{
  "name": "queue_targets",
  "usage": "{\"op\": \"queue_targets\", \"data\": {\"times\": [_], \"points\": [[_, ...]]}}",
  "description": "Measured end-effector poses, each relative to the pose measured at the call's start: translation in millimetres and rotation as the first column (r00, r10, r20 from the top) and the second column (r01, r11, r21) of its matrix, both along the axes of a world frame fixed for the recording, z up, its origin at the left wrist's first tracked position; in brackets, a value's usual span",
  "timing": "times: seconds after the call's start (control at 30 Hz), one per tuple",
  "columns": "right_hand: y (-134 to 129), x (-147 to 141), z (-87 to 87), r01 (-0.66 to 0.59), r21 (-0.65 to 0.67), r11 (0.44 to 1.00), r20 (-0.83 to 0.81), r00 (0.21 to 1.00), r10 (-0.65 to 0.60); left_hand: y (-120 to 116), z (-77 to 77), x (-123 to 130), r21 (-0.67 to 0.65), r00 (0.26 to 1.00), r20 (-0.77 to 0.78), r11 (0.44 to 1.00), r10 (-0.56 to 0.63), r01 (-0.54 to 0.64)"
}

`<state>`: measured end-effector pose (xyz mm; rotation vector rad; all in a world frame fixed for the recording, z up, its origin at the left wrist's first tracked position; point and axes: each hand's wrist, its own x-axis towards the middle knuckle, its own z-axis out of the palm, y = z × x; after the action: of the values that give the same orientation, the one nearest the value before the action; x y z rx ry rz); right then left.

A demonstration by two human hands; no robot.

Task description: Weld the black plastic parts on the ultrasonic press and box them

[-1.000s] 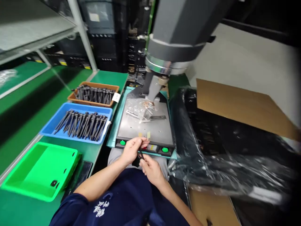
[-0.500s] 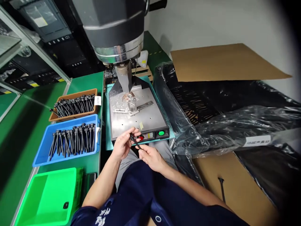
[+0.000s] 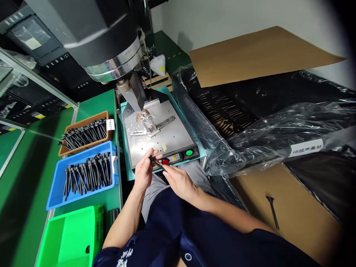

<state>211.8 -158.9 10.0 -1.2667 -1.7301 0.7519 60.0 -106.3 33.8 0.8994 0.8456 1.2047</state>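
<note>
A slim black rod (image 3: 157, 164) with a thicker head spans both my hands, in front of the machine's base. My left hand (image 3: 144, 173) pinches its head end between thumb and fingers, the other fingers partly spread. My right hand (image 3: 181, 184) grips the lower end, its fingers covering the tip. Just beyond them is a metal base plate (image 3: 144, 146) with a red button (image 3: 165, 162) and a green button (image 3: 189, 152). A clear fixture (image 3: 141, 124) stands on the plate, under the machine's metal horn (image 3: 136, 94).
On the left green bench stand a brown tray (image 3: 63, 148) and a blue tray (image 3: 54, 185), both holding many black rods, and a green bin (image 3: 71, 237). At right are a plastic-lined box (image 3: 258, 137), a cardboard sheet (image 3: 258, 55) and a loose black rod (image 3: 273, 212) on cardboard.
The view has shifted, so the machine appears further left. My right hand has turned more back-up, with its fingers stretched further over the rod's lower end. The rod stays between both hands.
</note>
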Motion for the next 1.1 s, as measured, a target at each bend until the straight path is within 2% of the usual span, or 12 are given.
{"op": "queue_targets", "data": {"times": [0.13,0.27,0.33,0.4,0.5,0.57,0.63,0.77,0.87,0.97,1.03,1.1], "points": [[3.2,1.8,5.1,-0.093,-0.174,0.980,-0.159,0.985,0.065,-2.4,3.1,1.7,0.004,0.999,0.051,1.000,-0.017,0.017],[4.3,-0.2,5.3,-0.080,-0.149,0.986,-0.214,0.976,0.047,-3.0,3.9,5.2,-0.023,0.991,0.127,0.999,-0.032,0.035],[6.1,-1.7,2.2,-0.068,-0.140,0.988,-0.242,0.970,0.032,-0.5,-0.8,6.3,-0.044,0.993,0.115,0.999,0.027,-0.022],[9.5,-2.5,-1.7,-0.072,-0.160,0.984,-0.264,0.964,0.028,4.1,-7.9,5.1,-0.054,0.989,0.048,0.989,0.139,-0.137],[18.5,-2.4,-6.5,-0.129,-0.223,0.966,-0.315,0.948,0.053,12.0,-16.0,0.7,0.055,0.955,-0.110,0.961,0.276,-0.272],[26.9,-2.6,-7.5,-0.214,-0.292,0.932,-0.439,0.896,0.068,14.9,-16.7,-0.7,0.181,0.933,-0.218,0.952,0.285,-0.249],[36.6,-3.9,-6.3,-0.280,-0.324,0.903,-0.593,0.804,0.037,14.8,-14.7,1.3,0.239,0.930,-0.294,0.959,0.222,-0.153],[57.2,-7.2,-2.5,-0.308,-0.334,0.891,-0.779,0.622,-0.076,12.8,-14.4,12.0,0.198,0.946,-0.318,0.980,0.059,0.006],[73.7,-2.4,-3.8,-0.304,-0.368,0.879,-0.819,0.553,-0.151,20.3,-23.7,20.3,0.222,0.935,-0.343,0.975,0.092,-0.015],[91.4,11.1,-5.3,-0.156,-0.385,0.910,-0.827,0.496,-0.265,39.5,-34.6,31.5,0.161,0.968,-0.235,0.986,0.088,-0.050],[102.2,21.6,-3.6,-0.061,-0.377,0.924,-0.836,0.453,-0.311,55.8,-37.3,41.7,0.059,0.999,-0.035,0.998,0.033,-0.031],[111.0,30.4,0.0,-0.012,-0.366,0.931,-0.845,0.423,-0.326,71.2,-35.0,52.3,0.004,0.986,0.164,1.000,0.007,-0.008]]}}
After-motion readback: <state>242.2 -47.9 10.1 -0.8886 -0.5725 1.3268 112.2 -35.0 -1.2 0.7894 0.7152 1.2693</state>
